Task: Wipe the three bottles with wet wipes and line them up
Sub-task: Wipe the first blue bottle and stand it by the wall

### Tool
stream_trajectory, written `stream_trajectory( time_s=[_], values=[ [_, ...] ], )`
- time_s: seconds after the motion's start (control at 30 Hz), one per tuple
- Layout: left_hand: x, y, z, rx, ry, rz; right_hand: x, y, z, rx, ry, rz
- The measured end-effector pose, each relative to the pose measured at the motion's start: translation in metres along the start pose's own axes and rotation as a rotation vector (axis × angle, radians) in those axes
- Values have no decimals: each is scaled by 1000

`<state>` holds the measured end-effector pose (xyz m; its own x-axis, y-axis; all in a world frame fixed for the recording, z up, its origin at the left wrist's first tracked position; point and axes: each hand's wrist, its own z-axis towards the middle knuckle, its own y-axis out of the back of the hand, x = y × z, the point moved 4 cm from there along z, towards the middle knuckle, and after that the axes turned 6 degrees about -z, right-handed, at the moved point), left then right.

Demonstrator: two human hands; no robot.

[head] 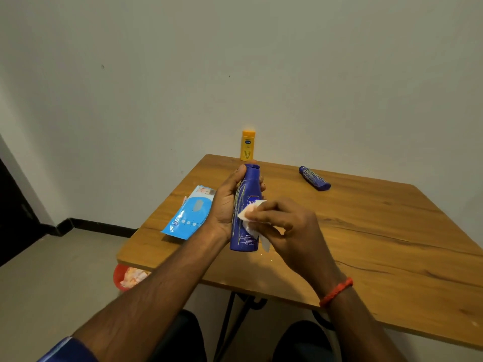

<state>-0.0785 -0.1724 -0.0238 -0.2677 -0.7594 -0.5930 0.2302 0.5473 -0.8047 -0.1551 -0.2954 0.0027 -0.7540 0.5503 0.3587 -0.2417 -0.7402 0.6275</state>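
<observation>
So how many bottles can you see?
3. A big blue bottle is in the left hand, a yellow bottle stands at the table's far edge, and a small blue bottle lies far right.

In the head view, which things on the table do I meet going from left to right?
Wet wipes pack → yellow bottle → small blue bottle lying on its side. I leave out the hand-held blue bottle, which overlaps.

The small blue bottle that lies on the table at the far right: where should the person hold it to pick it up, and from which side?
Probably from above, around the middle of the body. The small blue bottle lies flat on the table, slanted, with clear surface on both long sides, so fingers and thumb can close across its narrow width. The right hand is nearer, but now presses a wipe.
</observation>
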Motion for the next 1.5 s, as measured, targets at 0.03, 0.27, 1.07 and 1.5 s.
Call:
stream_trajectory(
  time_s=[0.03, 0.27, 1.07, 1.5],
  values=[
    [1, 2, 0, -7, -10, 2, 1, -2, -5, 27, 17, 0],
    [7, 1, -1, 26, 4, -52, -3, 0, 9, -56, 17, -46],
    [-1, 3, -2, -86, -239, 42, -2, -12, -40, 146, 8, -20],
    [6, -4, -7, -57, -158, -90, -15, 21, 37, -205, -159, -122]
  ],
)
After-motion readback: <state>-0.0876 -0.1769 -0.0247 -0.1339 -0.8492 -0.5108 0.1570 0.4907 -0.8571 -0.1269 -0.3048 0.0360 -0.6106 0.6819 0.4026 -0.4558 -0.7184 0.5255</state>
